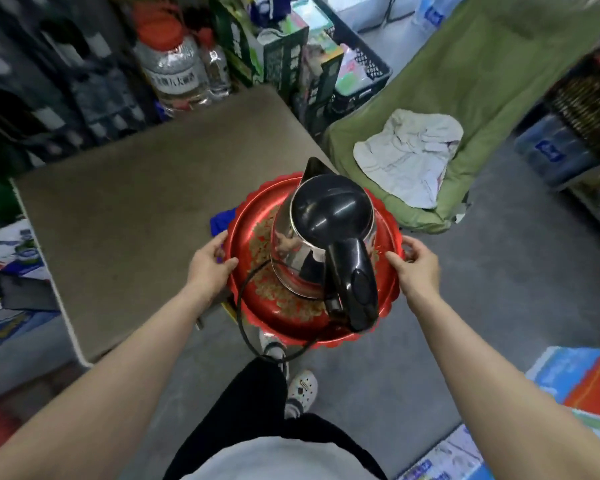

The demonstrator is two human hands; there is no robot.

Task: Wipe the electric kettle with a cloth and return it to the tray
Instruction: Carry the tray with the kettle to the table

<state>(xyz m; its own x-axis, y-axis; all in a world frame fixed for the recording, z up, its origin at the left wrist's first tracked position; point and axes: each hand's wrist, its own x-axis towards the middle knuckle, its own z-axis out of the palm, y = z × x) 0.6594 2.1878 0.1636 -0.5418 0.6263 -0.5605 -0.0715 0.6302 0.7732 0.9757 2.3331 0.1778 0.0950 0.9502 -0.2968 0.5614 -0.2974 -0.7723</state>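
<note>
Gripping the scalloped red tray (pixel 257 306) at opposite rims, both hands' fingers (pixel 395 258) carry the shiny steel kettle (pixel 323 237).

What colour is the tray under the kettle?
Red, with a gold floral pattern inside, on the tray under the kettle; seen in the head view.

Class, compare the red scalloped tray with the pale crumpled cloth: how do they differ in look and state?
The red scalloped metal tray is rigid and glossy; the pale crumpled cloth is soft and matte. The tray is gripped by both hands and carries the steel kettle; the cloth lies untouched on green fabric.
</note>
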